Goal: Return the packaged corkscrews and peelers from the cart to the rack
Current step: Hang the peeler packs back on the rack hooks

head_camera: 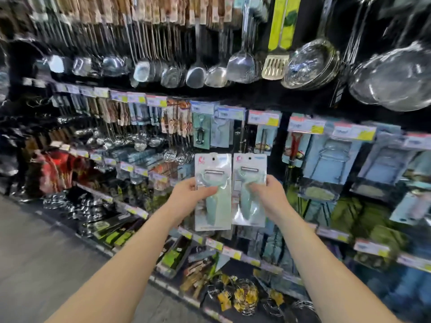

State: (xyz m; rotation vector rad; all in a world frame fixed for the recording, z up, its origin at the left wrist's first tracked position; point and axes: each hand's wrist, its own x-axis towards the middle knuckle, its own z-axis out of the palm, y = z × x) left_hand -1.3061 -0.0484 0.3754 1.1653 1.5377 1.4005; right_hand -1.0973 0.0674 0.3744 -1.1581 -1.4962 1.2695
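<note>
The grey floor [35, 241] runs along the foot of the rack [256, 99] at far left. A row of steel ladles [144, 71] hangs from the rack's upper hooks.

In front of the rack's middle rows, the left hand [186, 197] grips the left peeler pack [215, 215] at its left edge, with the thumb across the front. This clear blister pack holds one mint-green peeler, metal blade at the top and handle pointing down.

Just beside it is the right peeler pack [250, 213], which holds a matching peeler set the same way. The blur hides whether the two edges touch. The right hand [271, 194] grips this pack at its right edge, thumb on the front.

Both packs are upright, held in the air before the hanging goods. Further right, steel mesh strainers [312, 64] hang above rows of carded items under price labels [305, 127].
</note>
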